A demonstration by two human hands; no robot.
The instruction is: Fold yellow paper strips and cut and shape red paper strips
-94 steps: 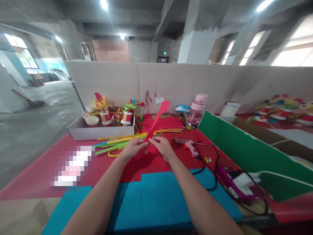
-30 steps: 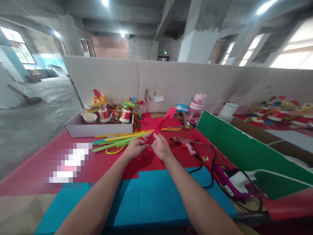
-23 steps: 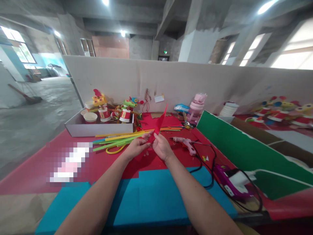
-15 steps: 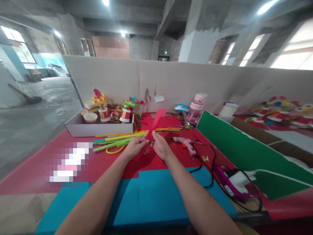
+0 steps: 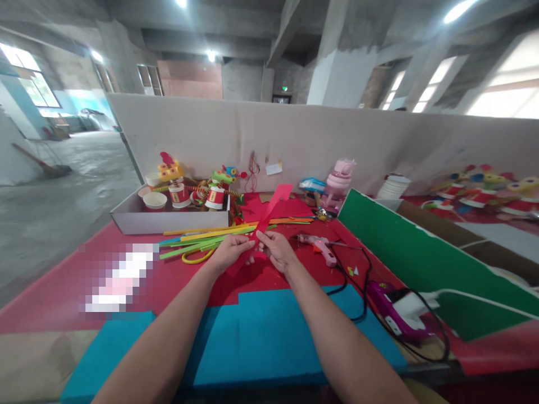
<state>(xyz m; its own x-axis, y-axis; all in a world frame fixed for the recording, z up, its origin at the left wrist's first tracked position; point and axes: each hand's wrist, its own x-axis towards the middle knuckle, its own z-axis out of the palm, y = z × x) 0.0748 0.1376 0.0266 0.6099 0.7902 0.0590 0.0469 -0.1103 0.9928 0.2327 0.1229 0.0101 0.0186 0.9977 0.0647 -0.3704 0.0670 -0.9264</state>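
A long red paper strip [image 5: 272, 209] slants up and away from me, held in both hands above the red table cover. My left hand [image 5: 231, 251] pinches it from the left, closed. My right hand [image 5: 275, 249] is closed on it just to the right, the thumb resting on the strip. Against the red cover, the strip's lower end is hard to make out. Just beyond the hands lie several green, yellow and orange paper strips [image 5: 202, 244]. A pink hot glue gun [image 5: 320, 247] lies to the right of my right hand.
Paper cups and cup figures stand in a white box [image 5: 168, 222] at the back left. A green board [image 5: 412, 258] walls off the right. Black cords run by a purple power strip [image 5: 398, 320]. Blue sheets [image 5: 261, 342] cover the near edge.
The strip's upper end has swung slightly to the right and up. My right hand has shifted its grip a little lower along it, nearer my left hand.
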